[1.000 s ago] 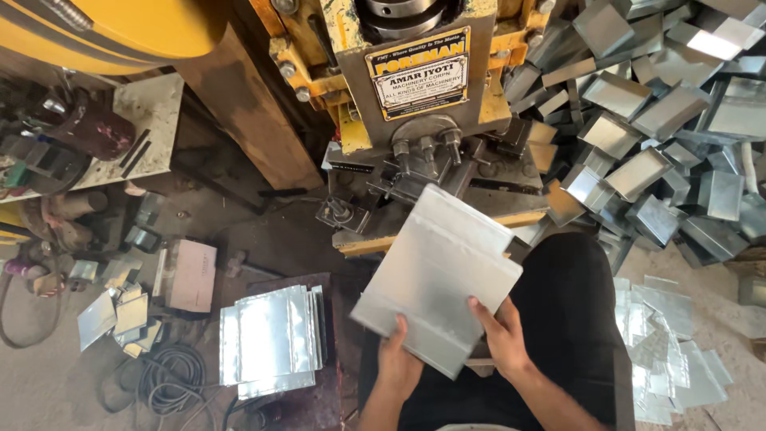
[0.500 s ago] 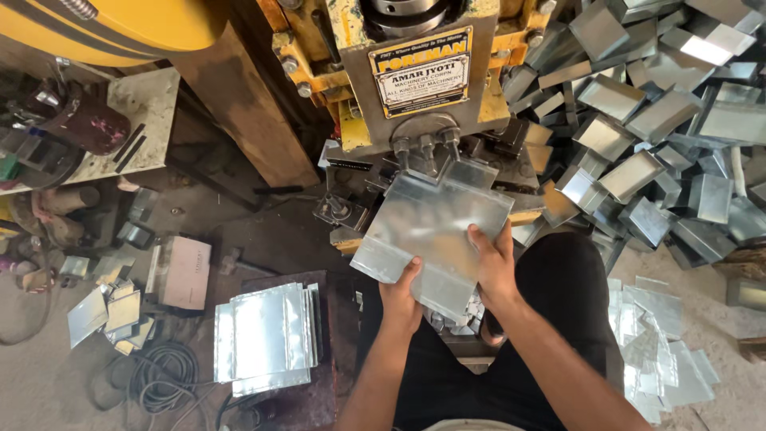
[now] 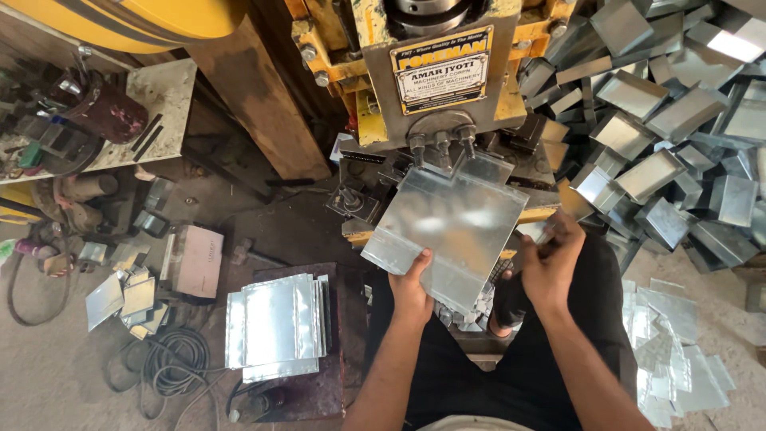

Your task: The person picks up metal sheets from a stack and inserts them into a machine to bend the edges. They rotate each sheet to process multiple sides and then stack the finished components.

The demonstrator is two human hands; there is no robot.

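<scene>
1. Since the earlier picture, the shiny metal sheet (image 3: 447, 231) has gone further up the frame, and its far edge now sits under the yellow press (image 3: 431, 80) at the top middle. The right hand (image 3: 550, 259) has slid off the sheet's lower side to the right edge.

2. The left hand (image 3: 412, 289) is closed on the sheet's near edge, low in the middle of the frame — thumb on top, fingers under.

3. The right hand is curled at the sheet's right side, by the press bed. It looks like it pinches the edge, but I cannot tell for sure if it grips the sheet or something small next to it.

4. The sheet is flat and a bit turned, with one corner pointing to the lower left. It lies between the person's knees and the press tool.

5. I think the step is feeding the sheet into the press. The next move seems to call for pushing it straight in until it sits square, then getting both hands away from the tool.

6. A stack of flat sheets (image 3: 275, 327) lies at the lower left, well apart from the hands.

7. A big pile of bent metal trays (image 3: 662, 120) fills the upper right — more flat scraps lie at the lower right.
</scene>
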